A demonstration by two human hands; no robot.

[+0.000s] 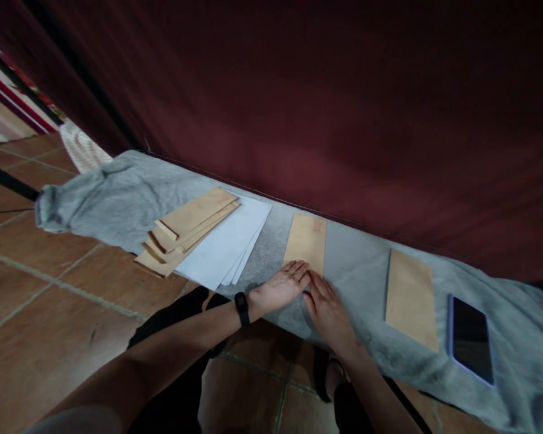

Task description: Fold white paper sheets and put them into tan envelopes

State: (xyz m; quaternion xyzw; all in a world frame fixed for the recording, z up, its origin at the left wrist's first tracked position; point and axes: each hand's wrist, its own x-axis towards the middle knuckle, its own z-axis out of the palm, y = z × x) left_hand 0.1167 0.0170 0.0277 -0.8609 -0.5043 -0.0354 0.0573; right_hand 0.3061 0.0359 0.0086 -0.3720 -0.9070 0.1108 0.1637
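Head view, left to right: I count at least three tan envelopes [194, 212] overlapping in a fanned pile, flaps showing, partly over at least two white sheets [228, 241]; then one middle envelope [305, 235], one right-hand envelope [411, 298] and one phone [471, 339], all on a table under grey cloth [357, 259]. My left hand [283, 286], one black band [241, 309] at its wrist, reaches in with fingers outstretched and close together over the middle envelope's near end. My right hand [330, 307] meets it there, fingertips touching or nearly so, thumb spread from the fingers. The middle envelope lies flat, tan and plain but for a faint reddish mark near its far right corner; the hands cover its near edge.
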